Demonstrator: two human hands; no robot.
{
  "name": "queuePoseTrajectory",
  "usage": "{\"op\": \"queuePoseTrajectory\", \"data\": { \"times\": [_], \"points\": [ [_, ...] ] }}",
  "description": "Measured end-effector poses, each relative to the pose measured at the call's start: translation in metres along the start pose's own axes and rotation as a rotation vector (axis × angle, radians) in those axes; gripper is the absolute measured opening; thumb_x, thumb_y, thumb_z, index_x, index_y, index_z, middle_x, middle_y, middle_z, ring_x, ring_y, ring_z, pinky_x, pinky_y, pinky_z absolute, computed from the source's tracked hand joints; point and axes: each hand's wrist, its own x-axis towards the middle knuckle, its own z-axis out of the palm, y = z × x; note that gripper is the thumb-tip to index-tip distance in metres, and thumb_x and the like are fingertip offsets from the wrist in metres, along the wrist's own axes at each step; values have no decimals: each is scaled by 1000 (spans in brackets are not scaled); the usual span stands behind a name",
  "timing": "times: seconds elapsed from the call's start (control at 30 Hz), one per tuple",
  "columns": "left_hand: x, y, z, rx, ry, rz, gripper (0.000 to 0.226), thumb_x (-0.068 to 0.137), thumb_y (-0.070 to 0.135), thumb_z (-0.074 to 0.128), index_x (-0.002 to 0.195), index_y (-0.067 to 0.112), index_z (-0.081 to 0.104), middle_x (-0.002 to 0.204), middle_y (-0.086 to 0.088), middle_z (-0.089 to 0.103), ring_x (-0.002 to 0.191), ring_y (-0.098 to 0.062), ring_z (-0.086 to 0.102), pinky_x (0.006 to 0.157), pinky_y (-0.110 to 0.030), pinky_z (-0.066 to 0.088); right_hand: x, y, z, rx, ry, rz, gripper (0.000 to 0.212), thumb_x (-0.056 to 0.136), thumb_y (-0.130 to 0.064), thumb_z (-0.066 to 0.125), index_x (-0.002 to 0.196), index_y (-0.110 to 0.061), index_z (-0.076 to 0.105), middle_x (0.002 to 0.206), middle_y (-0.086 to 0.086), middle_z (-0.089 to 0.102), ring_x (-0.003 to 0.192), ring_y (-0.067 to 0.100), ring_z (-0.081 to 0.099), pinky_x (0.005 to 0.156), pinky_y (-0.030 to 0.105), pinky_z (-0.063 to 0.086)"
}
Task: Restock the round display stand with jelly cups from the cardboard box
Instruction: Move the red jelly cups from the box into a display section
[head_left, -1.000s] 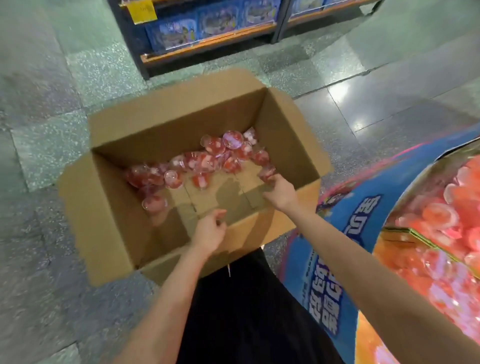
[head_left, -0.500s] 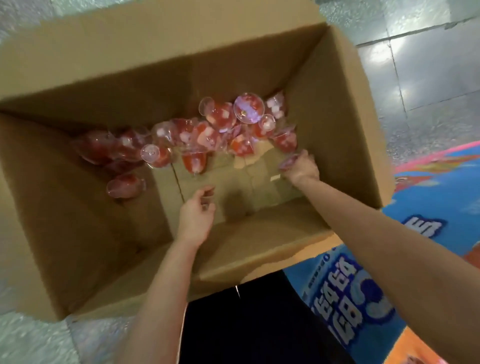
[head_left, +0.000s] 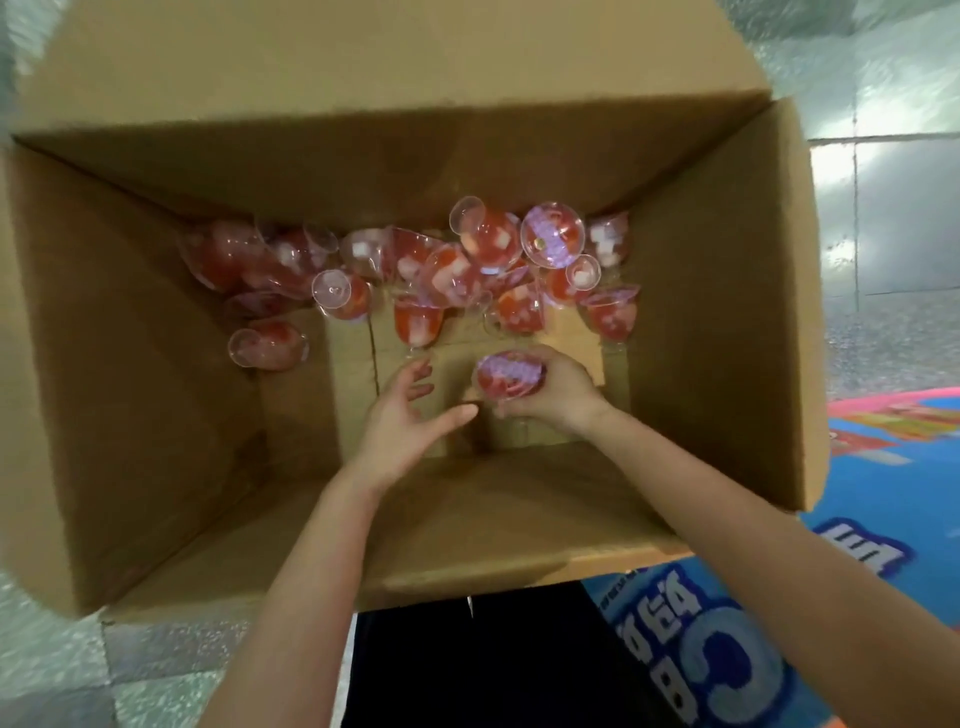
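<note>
Both arms of a person reach down into an open cardboard box (head_left: 717, 322) standing on a speckled tile floor (head_left: 893, 171). The right hand (head_left: 545, 392) has its grip closed around one red jelly cup (head_left: 511, 373), fingers curled over its purple-printed lid, low over the box bottom. Just left of that grip, the left hand (head_left: 402, 421) is spread with fingers relaxed and holds nothing; its thumb points toward the held cup without clearly touching it. Beyond both hands, a loose heap of jelly cups (head_left: 452, 270) lies along the far wall of the box, most tipped on their sides, clear stemmed bases showing. One stray cup (head_left: 267, 345) lies apart, well to the left of the left hand. The box bottom nearest the hands is bare cardboard. To the right of the right forearm, outside the box, the blue printed side of the display stand (head_left: 727, 660) shows at the frame's edge.
</note>
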Motion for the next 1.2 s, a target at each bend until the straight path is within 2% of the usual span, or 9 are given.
{"op": "queuePoseTrajectory", "data": {
  "times": [0.1,0.17,0.27,0.47,0.6,0.87,0.97,1.13,1.2],
  "points": [
    [0,3,-2,-230,-50,-54,100,59,65,75,143,27,38,141,11,47,124,-9,51,105,-36,42,-15,-19,8,199,-129,-82,64,65,0,84,120,-8,54,107,-2,64,104,15,61,91,26,53],
    [2,3,-7,-354,34,-72,75,71,44,79,134,28,43,135,3,54,117,-10,56,98,-35,48,-22,-30,10,352,-295,-119,50,73,18,69,114,-5,53,112,4,60,106,12,58,80,14,53],
    [5,2,-18,-491,195,-110,52,83,7,70,128,16,47,126,-9,59,111,-21,60,87,-35,53,-20,-42,12,422,-431,-131,47,82,25,51,117,-5,52,126,7,54,118,13,52,88,17,52],
    [15,0,-21,-600,400,-169,74,71,9,83,135,9,47,115,-2,63,109,-21,63,93,-45,53,31,-68,26,1052,-95,306,50,94,-16,59,137,-2,40,132,19,48,128,31,47,103,37,44],
    [22,-12,-25,-476,509,-200,59,58,22,91,109,19,62,101,-2,70,94,-18,67,92,-44,54,57,-87,36,1185,18,430,59,88,-36,66,132,0,48,111,11,55,125,25,51,107,33,42],
    [24,-11,-28,-407,574,-187,49,63,24,89,105,18,66,93,4,69,83,-10,65,83,-27,54,55,-89,59,1333,192,324,13,92,-16,62,80,-13,59,82,-2,59,75,6,55,98,21,44],
    [20,-9,-28,-424,549,-150,38,65,23,88,94,21,64,79,12,64,70,1,60,73,-19,50,40,-83,56,1269,196,344,7,89,-16,65,84,-13,61,84,-2,64,76,7,59,72,17,51],
    [0,3,-31,-581,504,-163,48,60,31,90,97,20,62,86,10,63,78,-5,62,78,-29,56,-13,-70,40,1442,8,347,5,93,-10,58,93,-5,60,93,10,62,84,19,59,78,29,52],
    [-16,11,-33,-612,473,-138,47,54,36,91,85,23,58,85,9,64,81,-13,66,82,-37,57,-46,-67,38,1417,-75,202,27,85,-2,62,110,-8,56,90,9,69,89,21,61,79,31,56]
  ]
}}
